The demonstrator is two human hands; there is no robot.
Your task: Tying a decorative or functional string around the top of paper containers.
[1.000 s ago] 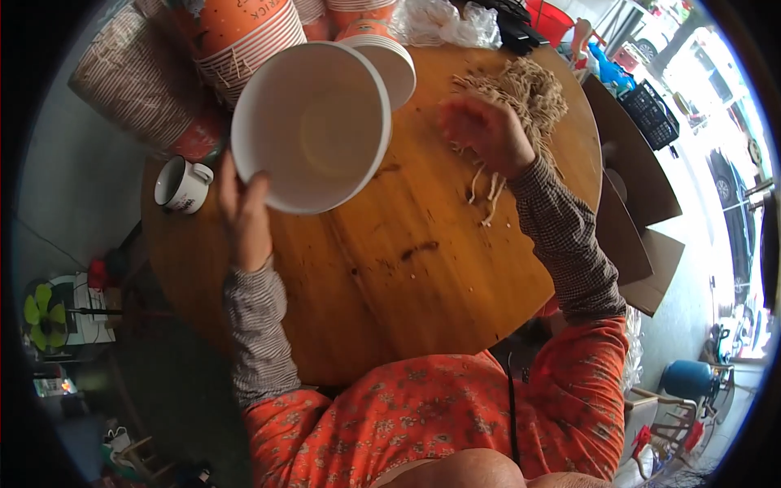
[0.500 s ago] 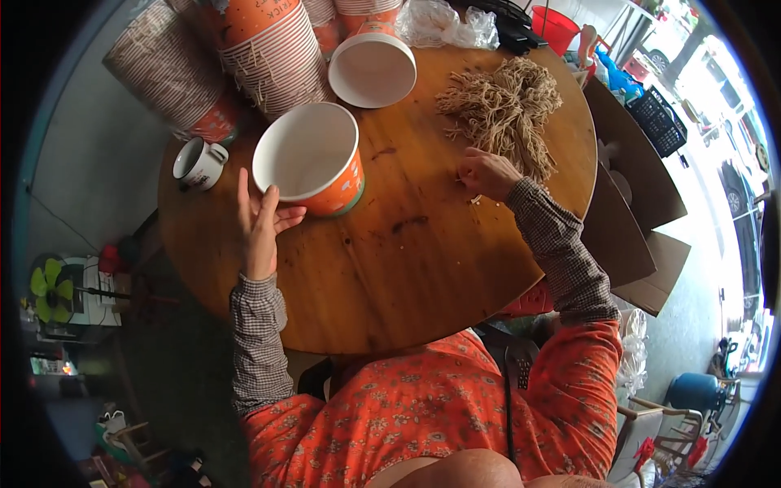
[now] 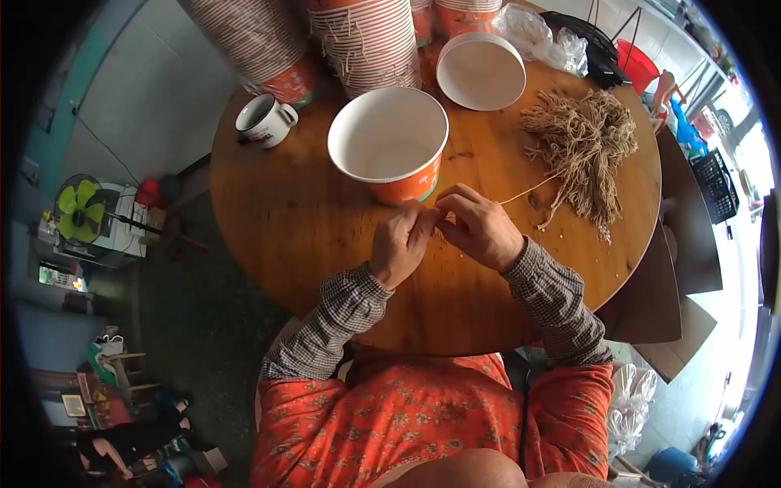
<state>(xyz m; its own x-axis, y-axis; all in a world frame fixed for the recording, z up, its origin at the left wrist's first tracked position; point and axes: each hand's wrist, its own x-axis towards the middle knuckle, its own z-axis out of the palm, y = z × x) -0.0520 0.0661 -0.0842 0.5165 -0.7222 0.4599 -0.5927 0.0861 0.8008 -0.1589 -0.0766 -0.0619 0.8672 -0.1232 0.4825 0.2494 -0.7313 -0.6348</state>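
Over the round wooden table, just in front of an upright orange-and-white paper tub [image 3: 407, 189], my two hands meet at their fingertips. My right hand [image 3: 482, 229] is closed in a pinch on a thin tan string [image 3: 521, 195], which trails right toward a tangled bundle of strings [image 3: 582, 146]. Thumb and fingers of my left hand [image 3: 403, 244] are pressed together against the right fingertips; what they hold is too small to make out. The tub's white inside faces up, and neither hand touches it.
Tall stacks of nested paper tubs [image 3: 370, 41] stand at the back. Another tub [image 3: 482, 71] lies tipped, its mouth toward me. An enamel mug [image 3: 267, 122] is at the left. Clear plastic bags [image 3: 541, 37] lie behind, and cardboard boxes [image 3: 643, 301] stand beyond the table's right edge [image 3: 651, 232].
My left hand has left the tub's side and come right to meet my right hand. The right hand has moved away from the bundle with a string. The whole view has shifted.
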